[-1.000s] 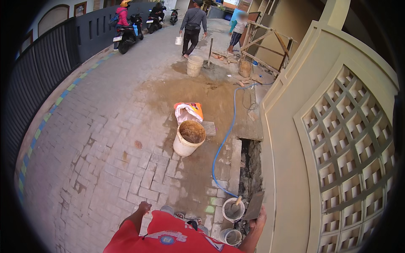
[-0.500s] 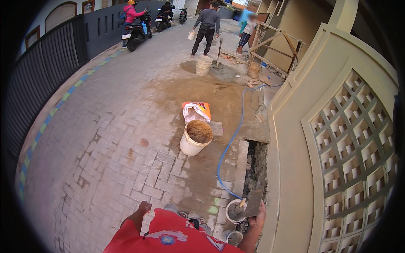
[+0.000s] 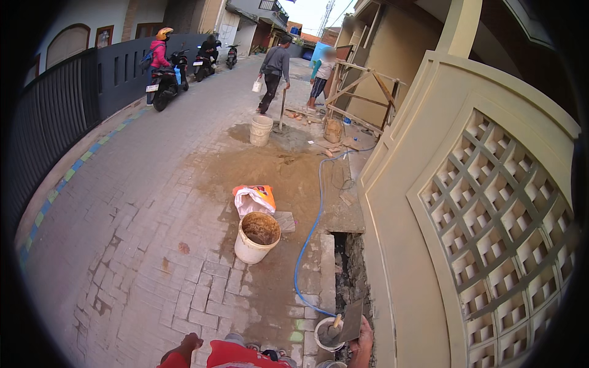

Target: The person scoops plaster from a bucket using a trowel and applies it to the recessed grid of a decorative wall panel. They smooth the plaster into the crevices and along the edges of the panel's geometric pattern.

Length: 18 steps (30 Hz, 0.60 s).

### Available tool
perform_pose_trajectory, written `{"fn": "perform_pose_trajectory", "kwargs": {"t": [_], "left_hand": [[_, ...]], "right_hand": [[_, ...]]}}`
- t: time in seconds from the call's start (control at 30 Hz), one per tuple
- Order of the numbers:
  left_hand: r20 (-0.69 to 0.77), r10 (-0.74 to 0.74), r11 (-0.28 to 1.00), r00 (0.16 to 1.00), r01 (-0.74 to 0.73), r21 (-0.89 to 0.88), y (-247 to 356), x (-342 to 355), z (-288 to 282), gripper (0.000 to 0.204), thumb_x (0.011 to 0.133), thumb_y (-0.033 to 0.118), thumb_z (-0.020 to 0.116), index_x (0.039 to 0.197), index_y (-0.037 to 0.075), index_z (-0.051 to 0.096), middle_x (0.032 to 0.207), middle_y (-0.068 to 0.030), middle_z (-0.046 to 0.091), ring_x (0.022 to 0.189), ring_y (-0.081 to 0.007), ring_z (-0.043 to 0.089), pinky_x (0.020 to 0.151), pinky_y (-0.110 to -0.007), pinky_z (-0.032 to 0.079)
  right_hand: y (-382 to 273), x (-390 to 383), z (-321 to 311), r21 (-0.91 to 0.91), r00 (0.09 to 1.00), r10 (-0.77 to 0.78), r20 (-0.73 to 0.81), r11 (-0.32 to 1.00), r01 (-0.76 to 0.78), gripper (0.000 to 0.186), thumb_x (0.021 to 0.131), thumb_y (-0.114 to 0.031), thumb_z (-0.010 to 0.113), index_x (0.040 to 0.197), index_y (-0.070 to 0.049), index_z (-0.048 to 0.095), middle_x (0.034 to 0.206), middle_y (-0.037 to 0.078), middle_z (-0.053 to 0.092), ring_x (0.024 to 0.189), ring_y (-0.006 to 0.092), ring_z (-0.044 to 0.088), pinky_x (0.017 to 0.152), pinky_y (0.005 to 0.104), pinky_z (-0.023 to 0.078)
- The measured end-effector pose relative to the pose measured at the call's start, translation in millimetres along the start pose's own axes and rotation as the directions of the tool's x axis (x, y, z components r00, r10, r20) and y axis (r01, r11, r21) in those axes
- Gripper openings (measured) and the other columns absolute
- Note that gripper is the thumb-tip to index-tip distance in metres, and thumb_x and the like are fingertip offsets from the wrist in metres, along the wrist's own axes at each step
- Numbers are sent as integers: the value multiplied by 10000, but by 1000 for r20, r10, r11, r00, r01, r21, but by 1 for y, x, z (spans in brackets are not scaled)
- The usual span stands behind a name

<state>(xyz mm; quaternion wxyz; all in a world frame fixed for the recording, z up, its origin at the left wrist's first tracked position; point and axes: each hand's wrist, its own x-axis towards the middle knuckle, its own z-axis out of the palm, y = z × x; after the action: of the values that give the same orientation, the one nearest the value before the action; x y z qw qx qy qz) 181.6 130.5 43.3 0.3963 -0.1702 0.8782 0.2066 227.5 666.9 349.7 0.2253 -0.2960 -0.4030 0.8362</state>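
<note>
My right hand (image 3: 363,339), low in the picture beside the wall, is closed on a flat rectangular grey plastering float (image 3: 351,321), held tilted on edge; its handle is hidden. Just left of the float stands a small white bucket (image 3: 318,338) of grey mortar, with a light wooden tool handle (image 3: 337,320) sticking up from it. Part of a second bucket (image 3: 332,364) shows below, at the lower edge. My left hand (image 3: 191,341) hangs over the paving with its fingers curled, and nothing shows in it.
An open trench (image 3: 343,264) runs along the cream wall (image 3: 392,245). A blue hose (image 3: 299,264) curves over the paving. Ahead are a large white bucket (image 3: 250,248), an orange-and-white sack (image 3: 254,199), sand (image 3: 270,172) and a wooden trestle (image 3: 362,92). People and motorbikes are farther off.
The view has tilted up and turned right, so the street sits lower and further left. The person with the small pail has stepped away. My right hand still holds the float beside the mortar bucket.
</note>
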Motion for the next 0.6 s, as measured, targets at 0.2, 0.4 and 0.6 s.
{"fn": "perform_pose_trajectory", "kwargs": {"t": [0.2,0.4,0.6], "left_hand": [[175,-53,951,983,-4,309,5,-44,-6,517,799,387,600,1164,21,607,1227,-156,603,1184,-324,548,1006,-521,375],[199,-10,950,980,-53,309,26,-40,-1,544,792,435,606,1154,29,616,1244,-168,588,1185,-322,545,1001,-499,393],[288,37,928,957,-140,345,37,-5,36,573,784,483,611,1144,37,625,1261,-180,574,1186,-320,541,995,-476,411]], "right_hand": [[3,3,2,-77,1000,-13,1,997,13,429,808,37,457,1236,42,489,1045,152,644,912,254,661,781,369,567],[10,21,-17,-18,995,20,93,1000,-18,397,804,44,456,1197,45,516,1013,153,651,882,264,660,764,365,567],[-6,-9,16,-6,985,38,169,999,-37,383,803,26,480,1184,28,520,990,141,651,841,247,664,707,343,570]]}}
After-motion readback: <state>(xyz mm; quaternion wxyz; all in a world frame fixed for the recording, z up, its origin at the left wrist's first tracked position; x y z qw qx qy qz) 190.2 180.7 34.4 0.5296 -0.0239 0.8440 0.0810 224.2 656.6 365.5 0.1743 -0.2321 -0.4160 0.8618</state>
